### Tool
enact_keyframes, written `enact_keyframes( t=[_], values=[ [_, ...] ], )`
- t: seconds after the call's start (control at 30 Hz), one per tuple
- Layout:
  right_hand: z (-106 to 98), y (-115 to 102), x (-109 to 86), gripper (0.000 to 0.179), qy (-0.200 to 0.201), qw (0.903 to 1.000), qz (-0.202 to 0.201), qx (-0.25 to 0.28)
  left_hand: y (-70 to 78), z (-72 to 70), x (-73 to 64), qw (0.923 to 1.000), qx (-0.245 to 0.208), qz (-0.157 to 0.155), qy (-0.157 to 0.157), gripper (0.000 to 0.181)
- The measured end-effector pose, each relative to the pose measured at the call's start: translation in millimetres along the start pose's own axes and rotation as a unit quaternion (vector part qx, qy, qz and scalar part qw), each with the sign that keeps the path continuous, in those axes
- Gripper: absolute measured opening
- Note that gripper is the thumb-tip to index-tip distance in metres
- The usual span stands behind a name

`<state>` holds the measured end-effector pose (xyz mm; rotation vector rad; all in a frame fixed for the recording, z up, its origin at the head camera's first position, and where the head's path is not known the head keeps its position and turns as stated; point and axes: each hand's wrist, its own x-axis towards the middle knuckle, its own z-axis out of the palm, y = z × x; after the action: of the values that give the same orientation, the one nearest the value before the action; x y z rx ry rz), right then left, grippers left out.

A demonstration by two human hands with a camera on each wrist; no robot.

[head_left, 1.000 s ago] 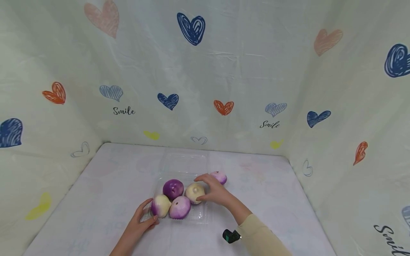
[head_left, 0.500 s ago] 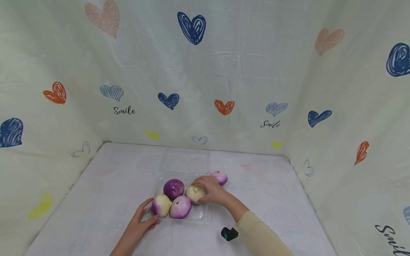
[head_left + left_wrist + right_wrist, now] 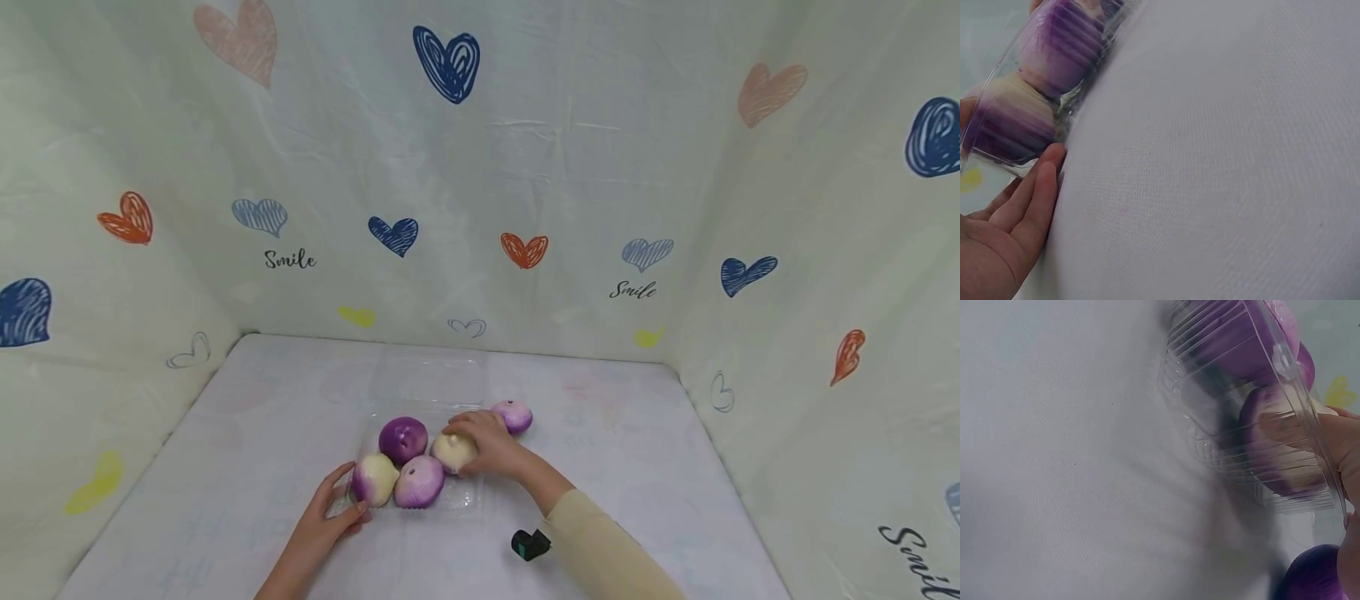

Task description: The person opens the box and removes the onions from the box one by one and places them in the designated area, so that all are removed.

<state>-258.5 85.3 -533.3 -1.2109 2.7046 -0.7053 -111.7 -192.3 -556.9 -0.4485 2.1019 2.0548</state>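
Observation:
A clear plastic clamshell container [image 3: 468, 498] lies with its lid [image 3: 431, 379] folded back. Inside at its right end, my right hand [image 3: 491, 446] grips a pale-topped onion [image 3: 452, 454], thumb near, fingers over the far side. Through the ribbed wall the right wrist view shows this onion [image 3: 1262, 459] with the thumb [image 3: 1288, 428] on it. My left hand [image 3: 326, 508] holds the container's front left corner, beside a white and purple onion [image 3: 375, 481]. A dark purple onion [image 3: 403, 439] and a pinkish purple onion [image 3: 420, 483] also sit inside.
One more purple onion [image 3: 515, 417] lies outside the container, just beyond my right hand. A small black object [image 3: 530, 544] with a green patch shows beside the right sleeve [image 3: 600, 546]. A heart-printed curtain [image 3: 465, 167] surrounds the white table [image 3: 637, 467].
My right hand's spread fingers have come in around the pale-topped onion and now hold it. The right sleeve and the black object have shifted slightly left. My left hand stays at the container's corner.

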Motion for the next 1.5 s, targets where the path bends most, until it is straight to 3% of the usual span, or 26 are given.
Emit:
enact_keyframes(
  t=[0.47,1.03,1.2,1.4,1.5],
  values=[
    [0.0,2.7,7.6,0.063,-0.005,0.9998,0.007,-0.017,1.4,-5.8,7.1,1.0,0.005,0.008,-0.001,0.073],
    [-19.3,-2.8,9.5,0.064,0.026,0.9977,0.004,0.062,2.3,-10.9,8.2,0.9999,-0.001,0.003,-0.014,0.075],
    [-32.0,-5.5,3.8,0.061,0.06,0.9916,0.014,0.114,2.6,-11.5,6.8,0.9997,-0.007,0.015,-0.019,0.074],
    [-43.2,0.1,-7.0,0.059,0.112,0.9737,0.045,0.194,1.5,-13.2,5.8,0.9998,-0.007,0.014,-0.015,0.074],
    [-46.6,6.0,-12.1,0.059,0.132,0.968,0.064,0.204,0.7,-14.9,5.0,0.9999,0.0,0.009,-0.012,0.075]
  ],
)
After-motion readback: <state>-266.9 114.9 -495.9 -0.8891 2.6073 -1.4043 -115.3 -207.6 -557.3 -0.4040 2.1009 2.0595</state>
